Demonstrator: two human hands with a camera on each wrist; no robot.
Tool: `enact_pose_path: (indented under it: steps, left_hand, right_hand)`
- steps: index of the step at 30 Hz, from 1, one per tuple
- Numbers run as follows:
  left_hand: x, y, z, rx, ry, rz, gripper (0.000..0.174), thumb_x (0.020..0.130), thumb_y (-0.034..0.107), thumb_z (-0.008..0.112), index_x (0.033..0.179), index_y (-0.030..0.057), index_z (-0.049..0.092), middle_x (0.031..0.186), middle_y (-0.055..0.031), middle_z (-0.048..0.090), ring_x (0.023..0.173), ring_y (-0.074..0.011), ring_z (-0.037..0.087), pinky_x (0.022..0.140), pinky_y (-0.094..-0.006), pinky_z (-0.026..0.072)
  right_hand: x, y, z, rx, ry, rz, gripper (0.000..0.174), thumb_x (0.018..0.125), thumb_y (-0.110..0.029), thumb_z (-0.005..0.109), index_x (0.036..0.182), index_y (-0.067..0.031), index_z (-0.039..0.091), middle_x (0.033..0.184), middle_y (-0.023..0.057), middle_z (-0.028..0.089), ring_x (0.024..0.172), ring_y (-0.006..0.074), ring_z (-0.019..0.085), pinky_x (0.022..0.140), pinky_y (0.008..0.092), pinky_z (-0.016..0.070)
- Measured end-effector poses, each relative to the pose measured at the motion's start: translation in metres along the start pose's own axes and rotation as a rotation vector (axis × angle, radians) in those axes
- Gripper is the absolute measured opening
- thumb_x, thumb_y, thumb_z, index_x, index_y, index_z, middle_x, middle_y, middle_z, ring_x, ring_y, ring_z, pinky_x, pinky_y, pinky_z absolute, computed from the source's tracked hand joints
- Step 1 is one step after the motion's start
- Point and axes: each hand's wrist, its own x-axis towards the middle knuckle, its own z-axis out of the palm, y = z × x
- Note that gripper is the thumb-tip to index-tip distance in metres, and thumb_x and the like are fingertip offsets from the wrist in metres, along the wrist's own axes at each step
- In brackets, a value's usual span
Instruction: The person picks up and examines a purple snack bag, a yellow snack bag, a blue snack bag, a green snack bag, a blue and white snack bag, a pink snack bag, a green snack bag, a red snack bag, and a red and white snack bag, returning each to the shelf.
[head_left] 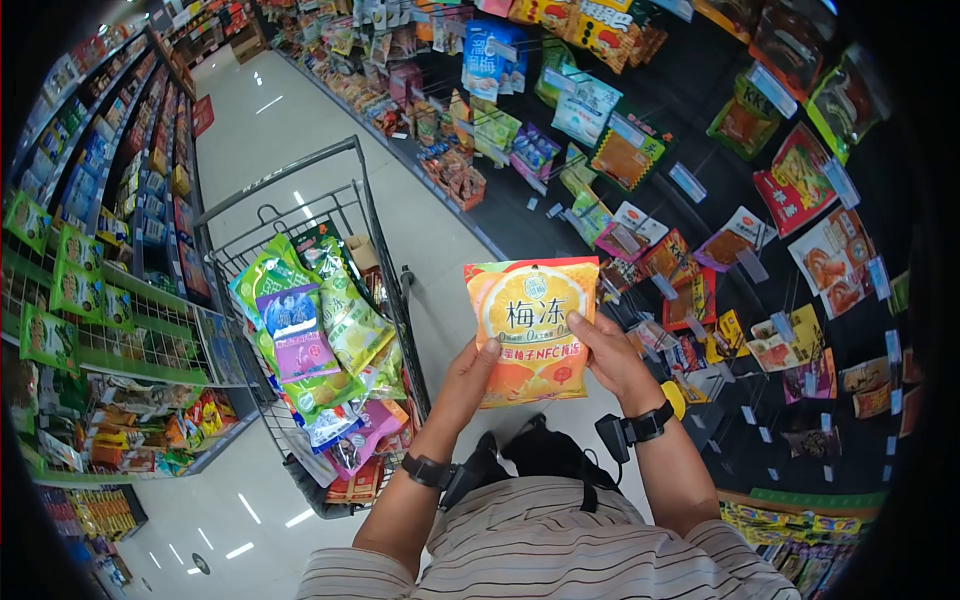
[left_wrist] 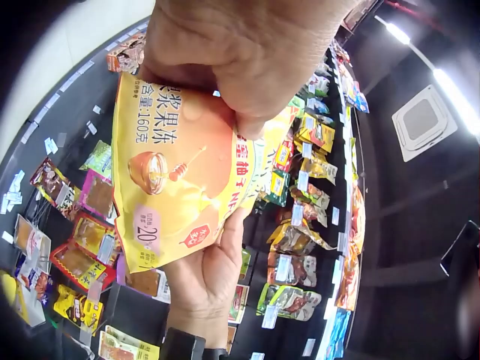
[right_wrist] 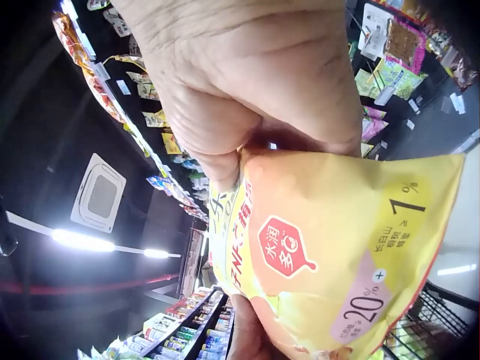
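Note:
A yellow and orange bag of jelly [head_left: 535, 330] is held upright in front of the person's body, its printed front facing up at the head camera. The left hand [head_left: 466, 378] grips its left edge, thumb on the front. On the opposite edge the right hand [head_left: 610, 358] pinches it the same way; the fingers behind the bag are hidden in the head view. In the left wrist view a honey pot picture shows on the bag [left_wrist: 176, 180]. The right wrist view shows the bag's [right_wrist: 330, 232] lower front, puffed and slightly creased.
A shopping cart [head_left: 360, 250] stands at the left, loaded with several snack bags, a purple one [head_left: 292, 325] on top. Hanging snack packets, such as a red one [head_left: 795, 180], cover the dark rack on the right. Shelves [head_left: 130, 170] line the aisle's left side.

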Motion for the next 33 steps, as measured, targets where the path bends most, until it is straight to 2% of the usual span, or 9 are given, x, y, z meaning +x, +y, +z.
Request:
enact_pose_path:
  steps: [7,11,14,20,24,28,33]
  left_hand:
    - [0.013,0.007,-0.023,-0.006,0.097,0.043,0.051,0.102,0.034,0.056,0.140,0.0004,0.047,0.128,-0.0072,0.060,0.115,-0.0134,0.056,0.099,-0.0293,0.0447]
    - [0.040,0.010,-0.035,-0.051,0.193,0.065,0.052,0.099,0.028,0.063,0.139,-0.0001,0.046,0.128,-0.0082,0.059,0.115,-0.0129,0.055,0.098,-0.0298,0.0457]
    - [0.070,0.012,-0.048,-0.082,0.251,0.048,0.049,0.097,0.029,0.065,0.135,0.0019,0.051,0.127,-0.0077,0.061,0.113,-0.0149,0.057,0.099,-0.0309,0.0455]
    - [0.150,0.012,-0.061,-0.097,0.416,0.046,0.043,0.098,0.027,0.064,0.130,0.0007,0.053,0.120,-0.0071,0.064,0.106,-0.0130,0.061,0.092,-0.0290,0.0501]
    - [0.199,0.012,-0.067,-0.141,0.456,0.087,0.043,0.097,0.026,0.065,0.130,0.0004,0.054,0.119,-0.0067,0.065,0.104,-0.0132,0.062,0.091,-0.0286,0.0514]
    - [0.235,0.023,-0.082,-0.123,0.417,-0.022,0.050,0.098,0.029,0.064,0.137,0.0023,0.050,0.128,-0.0071,0.061,0.115,-0.0144,0.057,0.100,-0.0302,0.0455]
    - [0.272,0.033,-0.114,-0.011,0.398,-0.007,0.060,0.101,0.041,0.055,0.145,0.0029,0.042,0.137,-0.0093,0.055,0.125,-0.0170,0.051,0.105,-0.0335,0.0412]
  right_hand:
    - [0.060,-0.002,0.015,-0.019,-0.120,0.092,0.045,0.101,-0.026,0.058,0.137,0.0002,0.048,0.129,0.0114,0.060,0.116,0.0180,0.061,0.099,0.0321,0.0496]
    - [0.115,-0.007,0.020,-0.055,-0.255,0.122,0.045,0.101,-0.027,0.057,0.136,0.0004,0.049,0.129,0.0108,0.060,0.116,0.0169,0.060,0.099,0.0322,0.0491]
    - [0.165,-0.011,0.020,-0.075,-0.298,0.187,0.046,0.102,-0.028,0.057,0.137,0.0004,0.049,0.129,0.0103,0.059,0.116,0.0164,0.059,0.100,0.0322,0.0479]
    - [0.254,-0.037,0.016,-0.110,-0.377,0.235,0.045,0.101,-0.029,0.058,0.135,0.0005,0.050,0.126,0.0084,0.060,0.115,0.0149,0.059,0.100,0.0311,0.0479]
    - [0.306,-0.049,0.009,-0.080,-0.400,0.232,0.044,0.101,-0.028,0.058,0.134,0.0005,0.051,0.126,0.0079,0.060,0.115,0.0145,0.059,0.099,0.0310,0.0482]
    - [0.347,-0.047,0.000,-0.066,-0.366,0.248,0.044,0.101,-0.028,0.058,0.134,0.0004,0.051,0.126,0.0082,0.060,0.115,0.0146,0.058,0.100,0.0314,0.0474]
    - [0.387,-0.039,0.000,-0.018,-0.315,0.252,0.044,0.102,-0.029,0.057,0.134,0.0005,0.051,0.126,0.0087,0.060,0.115,0.0152,0.058,0.101,0.0318,0.0470]
